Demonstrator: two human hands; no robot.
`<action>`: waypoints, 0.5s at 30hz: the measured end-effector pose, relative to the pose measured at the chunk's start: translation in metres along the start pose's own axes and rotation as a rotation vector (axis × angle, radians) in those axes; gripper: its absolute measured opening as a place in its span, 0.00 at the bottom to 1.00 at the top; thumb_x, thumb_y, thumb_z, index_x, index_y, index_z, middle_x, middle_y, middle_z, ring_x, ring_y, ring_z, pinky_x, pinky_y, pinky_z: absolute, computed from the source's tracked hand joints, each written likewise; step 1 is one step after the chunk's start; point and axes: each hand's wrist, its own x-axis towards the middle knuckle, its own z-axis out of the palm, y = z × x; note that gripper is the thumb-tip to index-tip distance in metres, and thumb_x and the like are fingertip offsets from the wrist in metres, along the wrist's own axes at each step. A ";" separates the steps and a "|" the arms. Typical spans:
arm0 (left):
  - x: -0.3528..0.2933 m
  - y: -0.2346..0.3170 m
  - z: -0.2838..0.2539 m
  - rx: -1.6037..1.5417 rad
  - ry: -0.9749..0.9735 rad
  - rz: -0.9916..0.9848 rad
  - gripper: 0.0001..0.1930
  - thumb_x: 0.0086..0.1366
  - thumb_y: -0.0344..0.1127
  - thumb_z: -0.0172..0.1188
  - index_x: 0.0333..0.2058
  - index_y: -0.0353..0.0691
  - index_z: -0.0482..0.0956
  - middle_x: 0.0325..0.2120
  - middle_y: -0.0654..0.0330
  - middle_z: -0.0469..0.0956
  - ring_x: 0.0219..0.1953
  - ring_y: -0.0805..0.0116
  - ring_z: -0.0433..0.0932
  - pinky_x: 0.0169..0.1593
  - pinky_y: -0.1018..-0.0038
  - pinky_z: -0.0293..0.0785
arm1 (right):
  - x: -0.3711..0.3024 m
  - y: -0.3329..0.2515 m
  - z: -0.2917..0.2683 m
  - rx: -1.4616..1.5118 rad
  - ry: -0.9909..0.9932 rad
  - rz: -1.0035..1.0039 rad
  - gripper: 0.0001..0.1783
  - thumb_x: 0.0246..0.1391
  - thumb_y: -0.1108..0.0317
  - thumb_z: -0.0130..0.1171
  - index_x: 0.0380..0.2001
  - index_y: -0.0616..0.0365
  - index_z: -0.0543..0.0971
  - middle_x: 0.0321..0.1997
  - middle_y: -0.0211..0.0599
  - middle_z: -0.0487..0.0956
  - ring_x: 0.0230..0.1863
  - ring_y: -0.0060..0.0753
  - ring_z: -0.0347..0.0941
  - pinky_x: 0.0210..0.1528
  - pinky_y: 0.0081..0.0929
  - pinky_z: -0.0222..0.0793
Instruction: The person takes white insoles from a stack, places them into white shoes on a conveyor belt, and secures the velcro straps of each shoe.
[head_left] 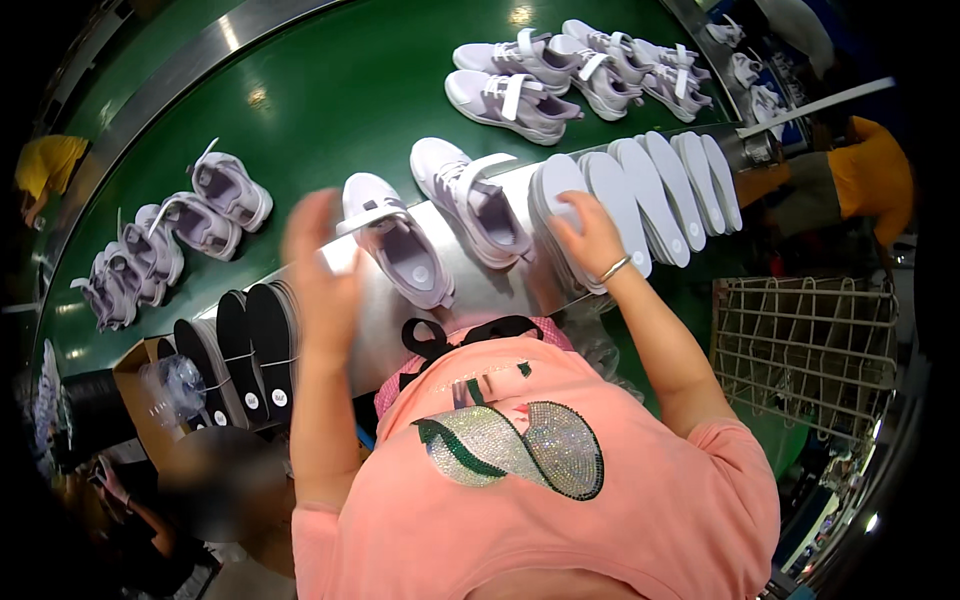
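Note:
Two pale lilac sneakers stand side by side on the metal ledge before me, toes pointing away: a left sneaker (405, 255) and a right sneaker (470, 200). A round pale label shows inside the left one; its strap sticks out sideways. My left hand (325, 270), smeared by motion, is beside the left sneaker, and its grip is unclear. Over the nearest stack of white insoles (555, 190) is my right hand (592, 240), thumb and fingers apart, fingertips at the insoles. I cannot make out anything held in it.
More white insole stacks (640, 185) line the ledge rightward. Black insole bundles (270, 345) and a cardboard box (140, 400) sit at left. Sneakers (205, 225) stand left on the green belt (330, 90), others (510, 100) farther right. A wire basket (800, 340) is at right; other people work nearby.

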 end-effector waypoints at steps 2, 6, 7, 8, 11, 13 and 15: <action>0.002 0.006 0.061 0.048 -0.267 0.114 0.37 0.45 0.33 0.63 0.53 0.34 0.54 0.49 0.47 0.61 0.52 0.56 0.61 0.54 0.66 0.58 | 0.000 0.031 -0.020 -0.239 0.088 0.092 0.19 0.41 0.61 0.57 0.36 0.60 0.70 0.39 0.43 0.71 0.43 0.45 0.66 0.45 0.36 0.61; 0.015 -0.010 0.132 0.200 -0.300 0.123 0.36 0.43 0.35 0.63 0.51 0.33 0.56 0.43 0.45 0.65 0.48 0.49 0.63 0.50 0.64 0.60 | -0.014 0.054 -0.040 -0.519 0.020 0.444 0.23 0.39 0.57 0.59 0.38 0.57 0.68 0.38 0.43 0.72 0.42 0.45 0.68 0.43 0.38 0.62; 0.019 -0.014 0.140 0.196 -0.322 0.054 0.34 0.44 0.35 0.62 0.50 0.33 0.58 0.41 0.44 0.67 0.46 0.49 0.65 0.48 0.64 0.62 | -0.015 0.057 -0.041 -0.510 -0.044 0.542 0.25 0.38 0.56 0.60 0.38 0.57 0.68 0.38 0.43 0.72 0.42 0.45 0.68 0.43 0.39 0.62; 0.023 -0.018 0.144 0.194 -0.325 0.025 0.31 0.44 0.35 0.61 0.47 0.33 0.60 0.38 0.44 0.68 0.44 0.49 0.66 0.46 0.64 0.63 | -0.016 0.058 -0.041 -0.501 -0.110 0.636 0.26 0.38 0.54 0.60 0.39 0.56 0.67 0.39 0.42 0.73 0.42 0.45 0.69 0.42 0.40 0.61; 0.029 -0.015 0.144 0.177 -0.262 -0.079 0.16 0.46 0.34 0.57 0.33 0.34 0.64 0.26 0.44 0.72 0.31 0.47 0.72 0.34 0.61 0.66 | -0.019 0.064 -0.045 -0.516 -0.136 0.665 0.28 0.36 0.51 0.60 0.39 0.56 0.67 0.38 0.42 0.74 0.40 0.45 0.70 0.41 0.42 0.61; 0.029 -0.016 0.139 0.138 -0.304 -0.160 0.14 0.49 0.36 0.56 0.31 0.35 0.65 0.22 0.46 0.73 0.27 0.46 0.72 0.31 0.61 0.67 | -0.017 0.061 -0.053 -0.515 -0.087 0.626 0.25 0.38 0.51 0.59 0.35 0.56 0.69 0.34 0.40 0.75 0.36 0.41 0.71 0.38 0.37 0.61; 0.029 -0.013 0.138 0.121 -0.302 -0.182 0.13 0.50 0.37 0.55 0.31 0.35 0.66 0.21 0.46 0.73 0.26 0.45 0.72 0.30 0.61 0.66 | -0.011 0.050 -0.067 -0.205 -0.072 0.630 0.19 0.40 0.54 0.58 0.30 0.57 0.72 0.29 0.34 0.75 0.30 0.31 0.71 0.34 0.29 0.62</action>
